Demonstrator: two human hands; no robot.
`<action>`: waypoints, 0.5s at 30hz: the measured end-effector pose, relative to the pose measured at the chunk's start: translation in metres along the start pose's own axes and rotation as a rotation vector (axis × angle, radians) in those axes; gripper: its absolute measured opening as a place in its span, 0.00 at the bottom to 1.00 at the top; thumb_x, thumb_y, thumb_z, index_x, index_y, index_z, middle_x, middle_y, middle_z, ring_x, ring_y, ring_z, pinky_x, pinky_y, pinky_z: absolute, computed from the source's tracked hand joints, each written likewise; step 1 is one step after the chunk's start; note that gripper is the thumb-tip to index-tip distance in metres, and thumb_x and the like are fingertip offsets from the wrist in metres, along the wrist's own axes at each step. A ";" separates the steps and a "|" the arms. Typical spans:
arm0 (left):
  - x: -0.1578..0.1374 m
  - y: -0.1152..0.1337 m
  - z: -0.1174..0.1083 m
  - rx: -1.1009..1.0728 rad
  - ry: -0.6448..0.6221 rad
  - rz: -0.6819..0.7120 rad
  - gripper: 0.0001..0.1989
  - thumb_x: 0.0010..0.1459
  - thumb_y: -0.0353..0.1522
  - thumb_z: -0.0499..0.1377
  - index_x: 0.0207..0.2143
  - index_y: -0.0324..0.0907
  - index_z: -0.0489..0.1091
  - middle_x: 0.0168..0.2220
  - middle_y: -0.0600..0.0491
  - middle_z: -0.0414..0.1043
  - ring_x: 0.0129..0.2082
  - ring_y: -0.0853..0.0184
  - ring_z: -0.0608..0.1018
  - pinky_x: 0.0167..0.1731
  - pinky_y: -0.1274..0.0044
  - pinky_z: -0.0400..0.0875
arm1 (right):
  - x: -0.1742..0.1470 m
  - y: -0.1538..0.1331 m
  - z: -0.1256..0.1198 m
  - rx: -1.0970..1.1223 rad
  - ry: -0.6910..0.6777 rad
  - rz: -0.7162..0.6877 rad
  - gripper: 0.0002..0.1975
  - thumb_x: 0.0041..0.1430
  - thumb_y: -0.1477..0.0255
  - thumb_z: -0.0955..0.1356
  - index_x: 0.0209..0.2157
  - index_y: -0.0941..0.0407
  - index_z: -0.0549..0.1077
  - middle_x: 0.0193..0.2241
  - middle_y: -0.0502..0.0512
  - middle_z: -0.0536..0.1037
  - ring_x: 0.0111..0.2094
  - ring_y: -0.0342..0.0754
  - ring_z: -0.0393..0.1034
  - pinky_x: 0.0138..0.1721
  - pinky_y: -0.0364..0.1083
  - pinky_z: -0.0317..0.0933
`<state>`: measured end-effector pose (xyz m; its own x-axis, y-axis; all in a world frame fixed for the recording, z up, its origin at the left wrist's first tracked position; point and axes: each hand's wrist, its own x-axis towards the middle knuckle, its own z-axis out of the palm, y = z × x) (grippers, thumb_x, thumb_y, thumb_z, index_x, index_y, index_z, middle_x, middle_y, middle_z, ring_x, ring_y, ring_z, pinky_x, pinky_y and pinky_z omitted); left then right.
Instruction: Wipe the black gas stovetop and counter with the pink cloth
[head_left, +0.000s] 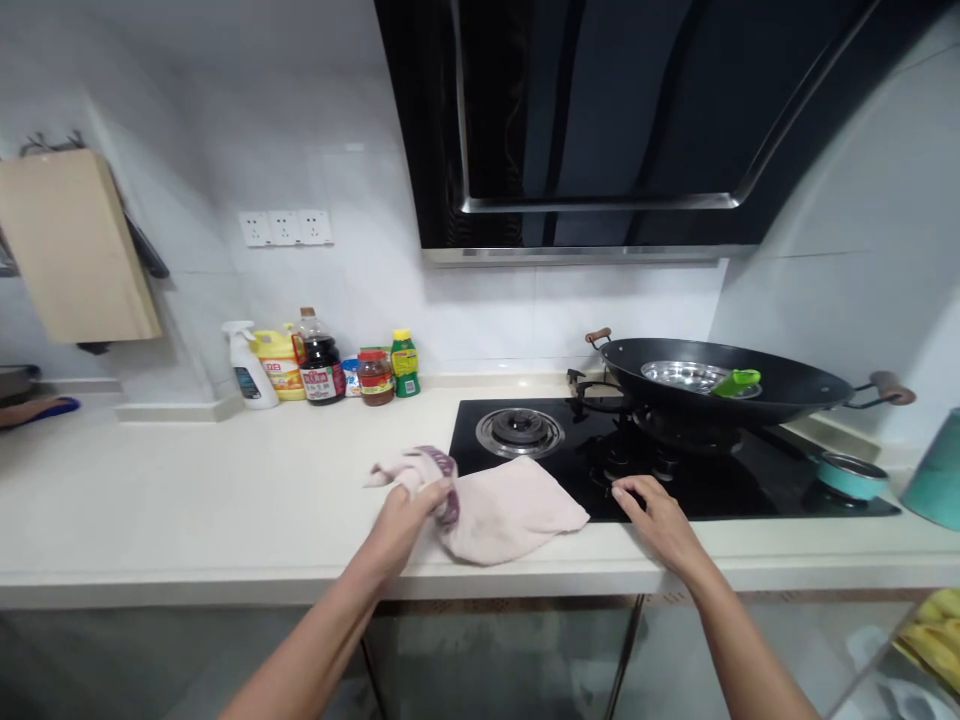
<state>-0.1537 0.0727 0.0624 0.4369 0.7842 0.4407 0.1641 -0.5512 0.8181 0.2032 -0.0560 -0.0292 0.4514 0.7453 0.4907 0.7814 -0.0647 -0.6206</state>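
My left hand (412,515) is closed round a bunched part of a pale pink cloth (510,510) with a purple patterned border. The cloth's loose part spreads to the right, over the counter's front and the near left corner of the black gas stove (555,480). My right hand (656,515) hovers at the stove's front edge, right of the cloth and apart from it. Its fingers are loosely bent, with a small gap to the thumb and nothing seen between them. The left burner (520,432) lies bare behind the cloth.
On the right burner sits a large black wok (795,385) holding a metal strainer (686,376) with a green handle. A small turquoise pot (851,478) is at the stove's right. Bottles, including dark sauce (321,365), line the wall. A range hood (592,120) hangs above.
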 end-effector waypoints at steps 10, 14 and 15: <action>0.004 0.015 0.070 0.328 -0.496 0.066 0.42 0.49 0.42 0.68 0.66 0.44 0.62 0.66 0.40 0.62 0.66 0.43 0.61 0.63 0.55 0.55 | -0.001 0.001 0.001 0.006 0.004 -0.011 0.18 0.64 0.55 0.61 0.41 0.50 0.76 0.46 0.56 0.78 0.52 0.56 0.70 0.56 0.58 0.58; -0.001 0.001 0.070 0.504 -0.470 0.122 0.30 0.60 0.43 0.60 0.63 0.45 0.67 0.69 0.41 0.58 0.69 0.47 0.57 0.67 0.51 0.42 | -0.001 0.004 0.002 -0.012 -0.005 -0.020 0.18 0.64 0.55 0.61 0.41 0.50 0.76 0.46 0.56 0.78 0.51 0.56 0.70 0.57 0.58 0.57; -0.002 0.000 0.072 0.559 -0.464 0.144 0.29 0.60 0.43 0.60 0.62 0.46 0.67 0.69 0.41 0.56 0.70 0.47 0.55 0.67 0.49 0.39 | -0.001 0.005 0.002 -0.019 -0.006 -0.021 0.18 0.64 0.55 0.61 0.42 0.50 0.76 0.46 0.56 0.78 0.51 0.56 0.70 0.57 0.58 0.57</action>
<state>-0.0904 0.0503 0.0348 0.7968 0.5600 0.2269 0.4484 -0.7997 0.3992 0.2054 -0.0556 -0.0338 0.4320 0.7507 0.4998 0.7989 -0.0613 -0.5984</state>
